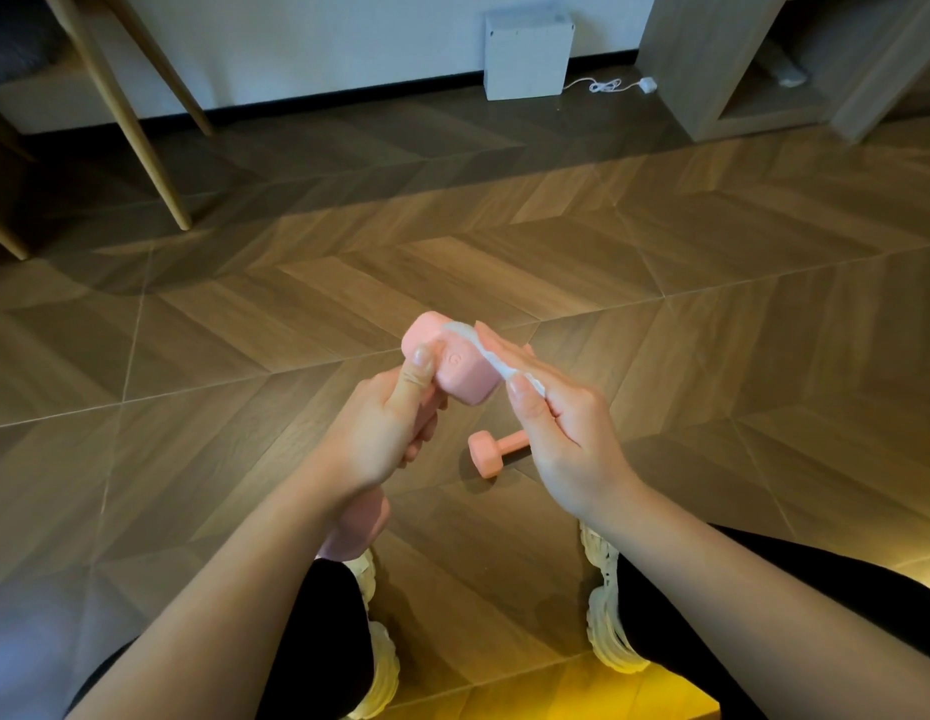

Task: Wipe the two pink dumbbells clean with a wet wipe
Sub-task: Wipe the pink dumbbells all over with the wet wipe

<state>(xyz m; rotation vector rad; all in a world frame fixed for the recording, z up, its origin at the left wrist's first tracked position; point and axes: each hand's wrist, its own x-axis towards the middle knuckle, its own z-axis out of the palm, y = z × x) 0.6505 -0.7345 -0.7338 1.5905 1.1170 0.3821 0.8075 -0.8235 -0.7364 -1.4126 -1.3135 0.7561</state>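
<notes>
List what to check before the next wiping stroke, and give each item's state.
1. The left hand grips the held dumbbell by its handle: ok.
2. The right hand pinches the wet wipe: ok.
3. The wet wipe touches the held dumbbell's upper head: ok.
4. The second dumbbell lies on the floor, apart from both hands: ok.
5. Lower head wiped: cannot tell.

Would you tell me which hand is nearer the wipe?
Right: the right hand holds the wipe; the left hand grips the dumbbell beside it.
</notes>
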